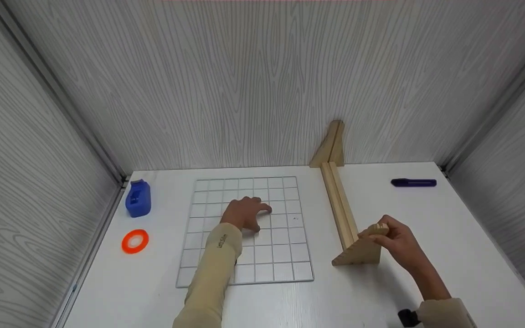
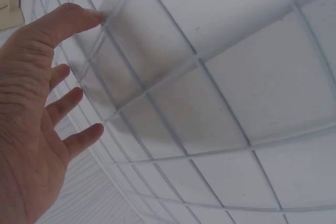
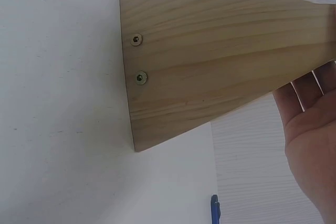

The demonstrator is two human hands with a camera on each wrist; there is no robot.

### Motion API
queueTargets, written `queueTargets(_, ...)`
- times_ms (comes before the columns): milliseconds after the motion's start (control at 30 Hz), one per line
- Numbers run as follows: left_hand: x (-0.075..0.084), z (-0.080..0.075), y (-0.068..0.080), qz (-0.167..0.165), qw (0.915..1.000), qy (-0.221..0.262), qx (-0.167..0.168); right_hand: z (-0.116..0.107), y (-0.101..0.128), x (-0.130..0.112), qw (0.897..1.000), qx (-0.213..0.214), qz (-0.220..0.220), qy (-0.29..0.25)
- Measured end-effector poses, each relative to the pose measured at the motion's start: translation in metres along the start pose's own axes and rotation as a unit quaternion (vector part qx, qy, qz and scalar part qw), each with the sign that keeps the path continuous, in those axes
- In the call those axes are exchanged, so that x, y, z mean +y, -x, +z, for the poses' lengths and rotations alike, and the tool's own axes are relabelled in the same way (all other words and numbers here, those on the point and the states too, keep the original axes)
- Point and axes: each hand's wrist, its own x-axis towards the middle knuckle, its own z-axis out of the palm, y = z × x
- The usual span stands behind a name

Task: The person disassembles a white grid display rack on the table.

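A square grey wire grid panel (image 1: 307,246) lies flat on the white table. My left hand (image 1: 243,213) is over its middle, palm down with fingers spread. In the left wrist view, the thumb (image 2: 79,19) and fingertips are right at the wires. To the right stands a wooden rack (image 1: 341,205), two long rails joining a shaped panel at each end. My right hand (image 1: 400,239) grips the top of its near end panel (image 1: 362,253), thumb on the near side. Two bolts show low on that panel (image 3: 210,61) in the right wrist view.
A blue tape dispenser (image 1: 138,200) and an orange ring-shaped roll of tape (image 1: 135,241) are at the table's left. A dark blue utility knife (image 1: 414,182) lies at the back right. Wood-grain walls (image 1: 244,82) enclose the back and sides; the rack's far end stands close to the back one.
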Motion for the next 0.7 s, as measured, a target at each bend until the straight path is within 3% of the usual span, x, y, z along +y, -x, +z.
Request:
queueTargets(200,-0.004,-0.003,0.004,-0.006,1.0,0.005,-0.001,-0.001,-0.004,0.003,1.0,0.001,-0.005,0.003)
queueTargets(367,-0.008,-0.006,0.005,-0.004,0.9997,0.015,0.02,-0.001,-0.008,0.004,1.0,0.002,0.012,0.011)
queueTargets(567,-0.012,-0.007,0.009,-0.004,0.9974,0.01,0.072,-0.004,-0.013,0.005,0.999,0.001,0.022,0.03)
queueTargets(700,-0.016,-0.01,0.015,-0.006,0.9922,0.006,0.125,-0.007,-0.014,0.003,0.998,-0.008,0.023,0.053)
